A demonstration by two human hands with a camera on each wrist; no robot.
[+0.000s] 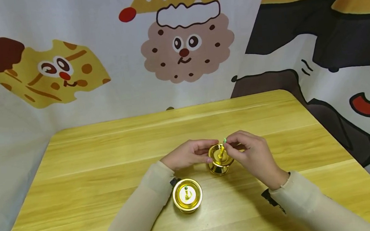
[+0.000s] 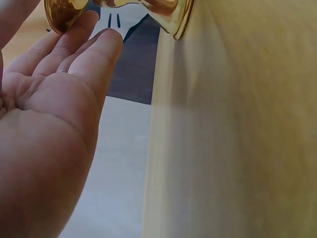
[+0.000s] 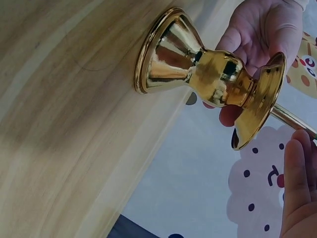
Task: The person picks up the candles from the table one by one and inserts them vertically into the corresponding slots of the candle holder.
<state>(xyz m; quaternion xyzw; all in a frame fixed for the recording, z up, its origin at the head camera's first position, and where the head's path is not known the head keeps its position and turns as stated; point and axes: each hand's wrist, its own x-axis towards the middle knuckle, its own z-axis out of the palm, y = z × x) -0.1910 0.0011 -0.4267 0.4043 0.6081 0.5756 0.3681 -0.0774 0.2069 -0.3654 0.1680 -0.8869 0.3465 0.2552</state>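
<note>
A shiny gold candle holder (image 1: 218,169) with a waisted stem, wide dish and flared foot stands upright on the table. From its dish rises a thin gold rod (image 3: 292,120) with a green tip (image 1: 224,140). My left hand (image 1: 191,155) holds the holder from the left, thumb and fingers around the dish rim. In the left wrist view the left palm (image 2: 49,114) faces the holder's dish (image 2: 64,17). My right hand (image 1: 251,153) pinches the rod near its top between thumb and fingertips. A second gold holder (image 1: 189,209), also with a green-tipped rod, stands near my left forearm.
The wood-grain table (image 1: 109,154) reaches back to a cloth curtain (image 1: 121,98) printed with cartoon food faces. Both forearms in light sleeves (image 1: 139,202) lie over the table's near half. A dark band (image 1: 272,199) shows at the right wrist.
</note>
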